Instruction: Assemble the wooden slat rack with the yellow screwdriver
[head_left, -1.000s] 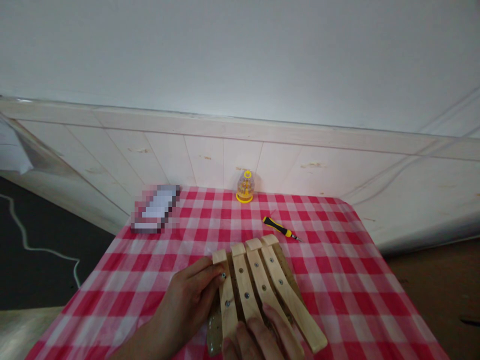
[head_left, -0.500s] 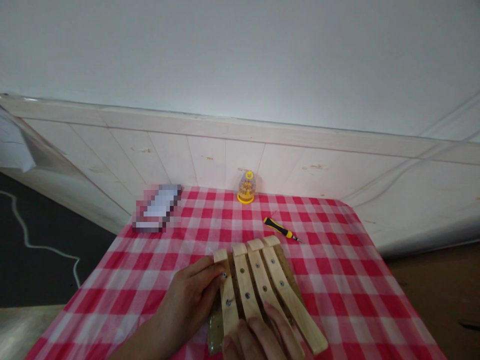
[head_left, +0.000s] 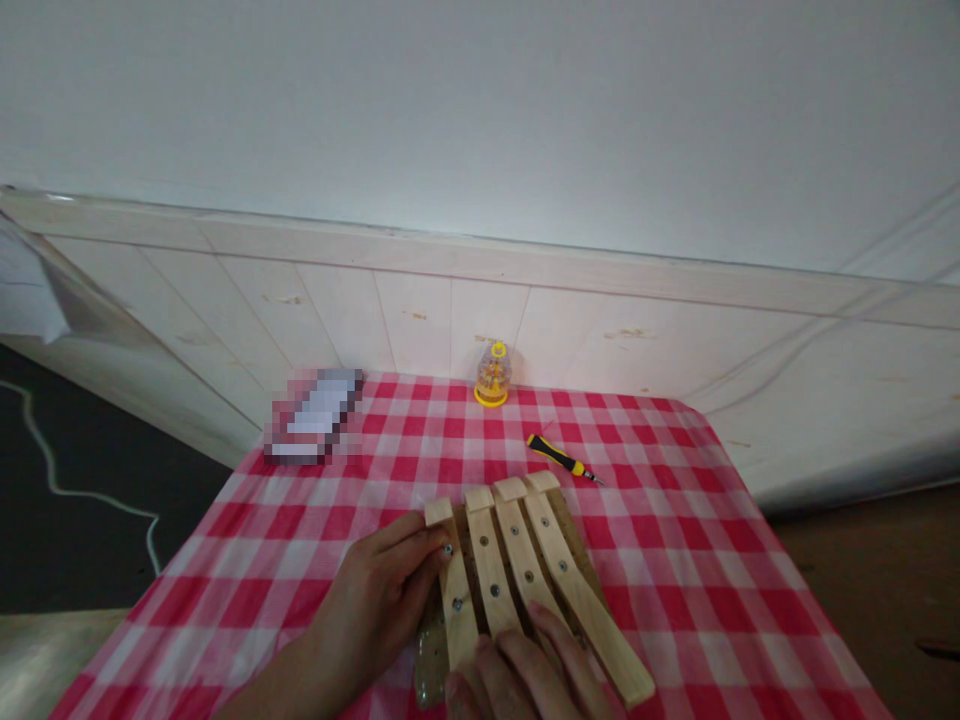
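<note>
Wooden slats (head_left: 500, 610), curved at their far ends and dotted with screws, lie side by side on a brown board (head_left: 430, 655) at the near side of the table. My left hand (head_left: 382, 580) is closed in a pinch at the leftmost slat, its fingertips at an upper screw (head_left: 448, 550). Over the near part of the middle slats, the fingers of my right hand (head_left: 525, 670) are bent and press down on the wood; its palm is cut off by the lower edge.
Beyond the slats lies a black and yellow screwdriver (head_left: 562, 457). A clear case with a yellow base (head_left: 493, 378) stands against the panelled wall. At the back left is a pixelated, flat object (head_left: 315, 415). A red and white checked cloth (head_left: 660, 520) covers the table.
The leftmost slat's far end has shifted very slightly to the left. Both hands keep nearly the same place.
</note>
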